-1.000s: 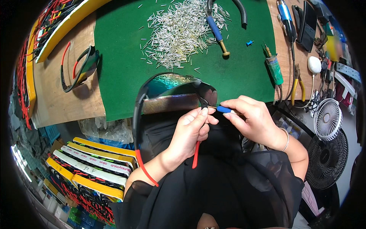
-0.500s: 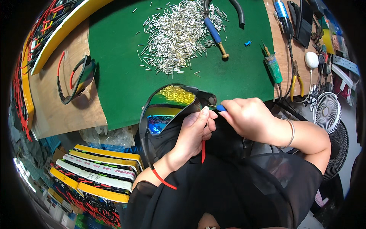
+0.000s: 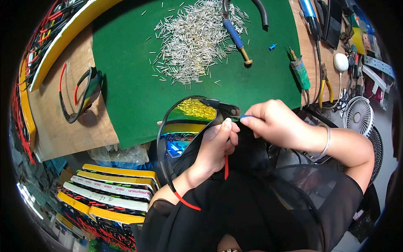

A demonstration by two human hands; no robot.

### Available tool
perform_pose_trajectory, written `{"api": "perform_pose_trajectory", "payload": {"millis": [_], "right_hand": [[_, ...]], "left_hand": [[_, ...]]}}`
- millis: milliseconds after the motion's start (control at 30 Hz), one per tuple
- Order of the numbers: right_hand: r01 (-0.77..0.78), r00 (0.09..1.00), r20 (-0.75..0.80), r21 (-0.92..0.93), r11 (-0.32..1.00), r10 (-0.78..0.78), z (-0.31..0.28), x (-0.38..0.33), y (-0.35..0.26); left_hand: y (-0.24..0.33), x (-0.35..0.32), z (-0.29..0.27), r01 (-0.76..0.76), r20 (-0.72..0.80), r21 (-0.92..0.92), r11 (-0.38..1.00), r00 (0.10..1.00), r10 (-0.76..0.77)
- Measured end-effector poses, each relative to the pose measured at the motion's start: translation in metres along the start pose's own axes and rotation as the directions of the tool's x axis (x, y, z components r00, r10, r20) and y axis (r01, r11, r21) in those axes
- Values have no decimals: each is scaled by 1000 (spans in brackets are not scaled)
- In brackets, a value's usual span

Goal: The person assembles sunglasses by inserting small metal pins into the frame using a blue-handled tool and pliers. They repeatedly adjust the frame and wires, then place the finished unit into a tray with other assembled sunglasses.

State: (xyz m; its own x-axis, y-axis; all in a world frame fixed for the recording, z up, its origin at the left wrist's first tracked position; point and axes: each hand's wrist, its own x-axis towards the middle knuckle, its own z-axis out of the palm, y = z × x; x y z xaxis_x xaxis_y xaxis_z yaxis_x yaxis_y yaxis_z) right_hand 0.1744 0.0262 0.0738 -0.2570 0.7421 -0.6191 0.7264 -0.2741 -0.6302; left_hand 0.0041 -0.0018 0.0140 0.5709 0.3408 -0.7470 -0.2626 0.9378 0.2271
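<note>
My left hand [image 3: 216,145] is closed round a pair of black sports sunglasses [image 3: 158,138] with a mirrored lens and red-tipped temples. Thumb and fingertips pinch the frame near its hinge end. Close by, my right hand [image 3: 279,124] grips a small blue-handled tool [image 3: 244,118] with a thin metal tip. That tip meets the hinge end of the sunglasses; most of the handle is hidden in my fist, so its exact kind cannot be made out. One red temple tip hangs below my left hand, the other crosses my left forearm.
On the green mat [image 3: 126,96] lie a heap of small metal pins [image 3: 189,46], a blue-handled tool [image 3: 233,33] and a blue push pin [image 3: 273,47]. Another pair of sunglasses [image 3: 86,98] rests left. A soldering iron [image 3: 299,71], yellow-handled pliers [image 3: 323,92] and a white fan [image 3: 359,115] are right. Packed trays [image 3: 109,189] stand lower left.
The sunglasses have tilted slightly and shifted a little right and down in my left hand. My right hand has turned slightly, covering more of the blue handle.
</note>
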Motion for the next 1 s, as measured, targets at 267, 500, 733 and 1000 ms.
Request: {"api": "perform_pose_trajectory", "payload": {"millis": [267,500,733,1000], "right_hand": [[375,823,-134,-602,705,-552,11,-7,10],[216,968,-12,-474,854,-251,5,-9,0],[89,982,-127,-328,941,-138,4,-10,1],[265,923,-202,-283,922,-327,3,-12,1]], "left_hand": [[-4,2,-4,-27,34,-14,1000,999,27],[-1,1,-1,-13,18,-30,999,1000,13],[-1,0,0,-22,27,-42,999,999,23],[-4,1,-3,-48,32,-56,997,998,50]]}}
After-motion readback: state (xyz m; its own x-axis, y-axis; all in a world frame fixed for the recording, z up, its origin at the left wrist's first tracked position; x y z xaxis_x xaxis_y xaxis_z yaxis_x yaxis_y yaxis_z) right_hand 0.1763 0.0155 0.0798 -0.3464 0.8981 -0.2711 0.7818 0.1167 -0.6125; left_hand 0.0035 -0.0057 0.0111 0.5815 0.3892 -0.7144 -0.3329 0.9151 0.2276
